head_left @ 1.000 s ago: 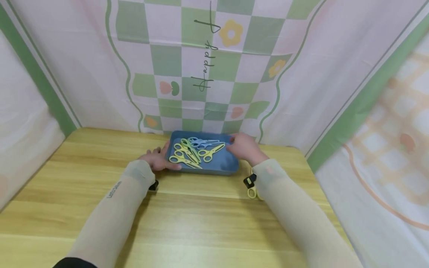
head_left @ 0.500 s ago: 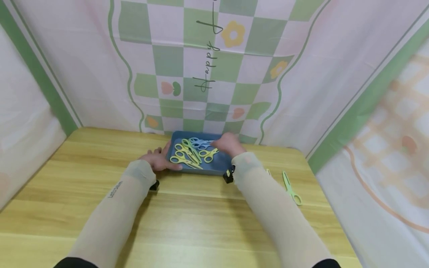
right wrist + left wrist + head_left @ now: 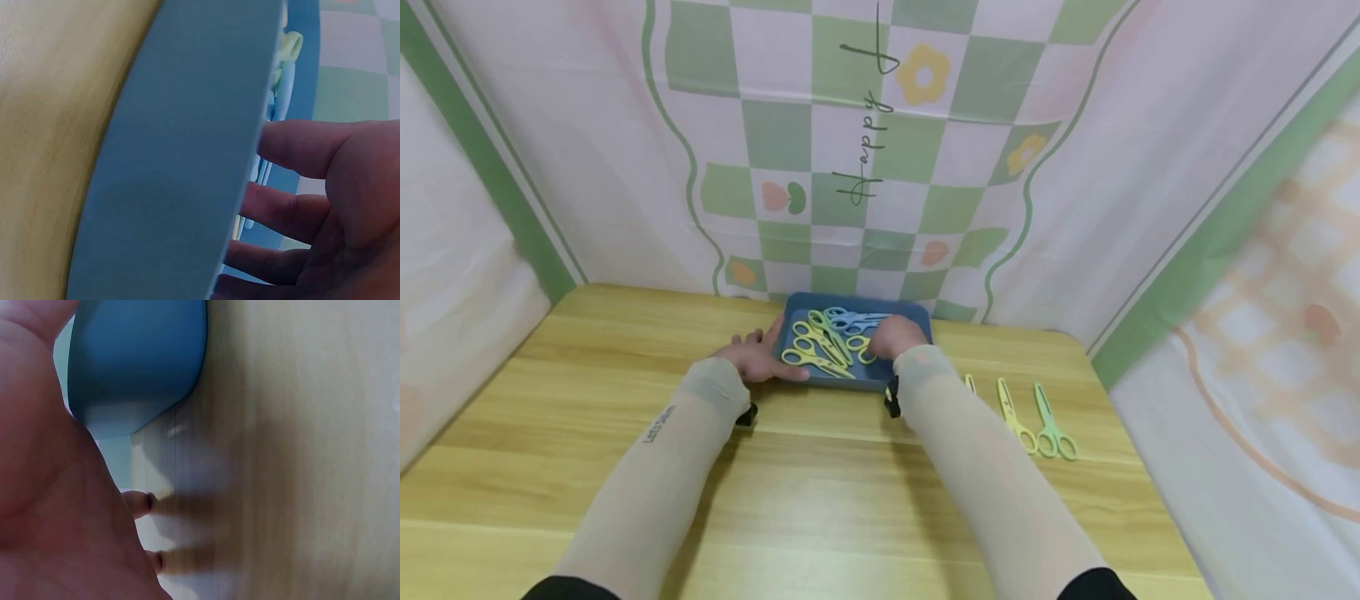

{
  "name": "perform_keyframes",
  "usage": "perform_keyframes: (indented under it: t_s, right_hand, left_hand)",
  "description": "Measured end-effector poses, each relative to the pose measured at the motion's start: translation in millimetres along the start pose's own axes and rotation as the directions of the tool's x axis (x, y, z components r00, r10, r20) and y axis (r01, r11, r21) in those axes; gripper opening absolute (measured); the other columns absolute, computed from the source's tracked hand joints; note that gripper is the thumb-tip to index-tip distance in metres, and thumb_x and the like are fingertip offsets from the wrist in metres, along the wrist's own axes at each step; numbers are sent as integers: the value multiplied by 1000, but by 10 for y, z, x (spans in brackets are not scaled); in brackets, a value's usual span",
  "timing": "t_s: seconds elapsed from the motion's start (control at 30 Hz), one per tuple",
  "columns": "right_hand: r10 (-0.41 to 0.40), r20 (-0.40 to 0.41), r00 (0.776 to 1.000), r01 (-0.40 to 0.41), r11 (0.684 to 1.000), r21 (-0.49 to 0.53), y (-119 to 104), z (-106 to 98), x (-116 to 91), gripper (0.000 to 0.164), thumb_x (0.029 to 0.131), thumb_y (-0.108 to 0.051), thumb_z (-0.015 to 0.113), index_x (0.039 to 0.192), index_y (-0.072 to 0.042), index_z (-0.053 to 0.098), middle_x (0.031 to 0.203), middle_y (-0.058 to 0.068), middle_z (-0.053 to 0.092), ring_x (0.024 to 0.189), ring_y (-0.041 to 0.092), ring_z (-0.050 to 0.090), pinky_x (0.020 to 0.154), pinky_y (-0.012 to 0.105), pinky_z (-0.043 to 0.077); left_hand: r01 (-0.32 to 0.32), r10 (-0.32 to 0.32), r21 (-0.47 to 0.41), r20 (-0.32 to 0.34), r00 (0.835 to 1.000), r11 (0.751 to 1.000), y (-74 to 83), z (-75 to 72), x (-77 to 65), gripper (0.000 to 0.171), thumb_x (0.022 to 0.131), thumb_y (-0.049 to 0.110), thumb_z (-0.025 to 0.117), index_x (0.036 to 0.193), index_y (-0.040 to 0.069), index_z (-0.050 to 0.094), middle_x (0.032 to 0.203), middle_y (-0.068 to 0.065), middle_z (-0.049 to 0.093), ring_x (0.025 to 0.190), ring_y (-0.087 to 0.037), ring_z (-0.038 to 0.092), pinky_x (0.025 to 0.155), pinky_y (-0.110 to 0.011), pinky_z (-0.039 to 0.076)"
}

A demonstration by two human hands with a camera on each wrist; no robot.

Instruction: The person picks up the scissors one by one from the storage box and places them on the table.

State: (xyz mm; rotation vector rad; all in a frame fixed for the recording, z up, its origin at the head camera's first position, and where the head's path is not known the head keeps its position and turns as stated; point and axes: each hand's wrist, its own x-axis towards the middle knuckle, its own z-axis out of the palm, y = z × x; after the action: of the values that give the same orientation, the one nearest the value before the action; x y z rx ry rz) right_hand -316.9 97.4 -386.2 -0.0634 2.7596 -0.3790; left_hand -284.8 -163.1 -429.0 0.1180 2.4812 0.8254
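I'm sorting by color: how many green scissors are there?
2: one green pair in the tray, another rightmost on the table. The right hand may hide more.

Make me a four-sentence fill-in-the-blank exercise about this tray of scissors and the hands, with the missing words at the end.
1. Inside the tray, the scissors are yellow, green and ____.
2. The hand reaching inside the tray is the person's ____ one.
3. The rightmost scissors on the table are light ____.
4. The sleeve with visible lettering is the person's ____ one.

Missing words: blue; right; green; left.

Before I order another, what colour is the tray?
The tray is greyish blue, clearest in the head view.
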Motion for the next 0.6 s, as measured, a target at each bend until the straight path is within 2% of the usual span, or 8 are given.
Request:
perform_keyframes:
  t_s: [0.1, 0.2, 0.3, 0.4, 0.6]
  right_hand:
    - [43, -28, 999, -43, 999, -4, -24, 29, 8, 22, 94, -27, 69, 104, -9, 75, 129, 14, 61, 111, 33, 57, 91, 49, 48]
    - [70, -51, 996, -71, 997, -24, -37, 60, 30, 30, 95, -24, 65, 118, -7, 71, 143, 18, 51, 128, 40, 46, 97, 55, 43]
    - [75, -43, 996, -78, 995, -55, -39, 77, 43, 34, 96, -21, 61, 127, -6, 67, 149, 20, 44, 134, 42, 40, 101, 57, 40]
    - [73, -25, 997, -75, 994, -85, -39, 73, 40, 30, 97, -17, 59, 124, -8, 69, 147, 19, 47, 129, 40, 44, 98, 56, 41]
    - [68, -17, 998, -70, 983, -169, -35, 50, 47, 16, 95, -15, 64, 107, -12, 73, 136, 14, 58, 105, 32, 55, 88, 50, 45]
  left_hand:
    - [10, -10, 4, -1, 1000, 1000, -10, 10, 33, 133, 68, 82, 68, 155, 36, -20, 162, -23, -13, 140, -52, -20, 110, -68, -2]
    - [8, -8, -7, -11, 1000, 1000, -41, 23, 78, 134, 65, 83, 69, 155, 38, -19, 162, -22, -13, 141, -52, -20, 110, -69, -2]
    - [-6, 5, -19, -19, 1000, 1000, -73, 37, 111, 137, 62, 84, 70, 156, 39, -18, 162, -23, -12, 140, -53, -20, 108, -71, -2]
    - [-17, 17, -21, -22, 1000, 1000, -101, 43, 138, 140, 58, 86, 71, 156, 38, -19, 162, -24, -13, 140, -54, -19, 108, -72, -2]
    - [-6, 6, -12, -13, 1000, 1000, -131, 29, 191, 146, 52, 90, 69, 155, 37, -20, 162, -22, -13, 141, -53, -18, 110, -69, 0]
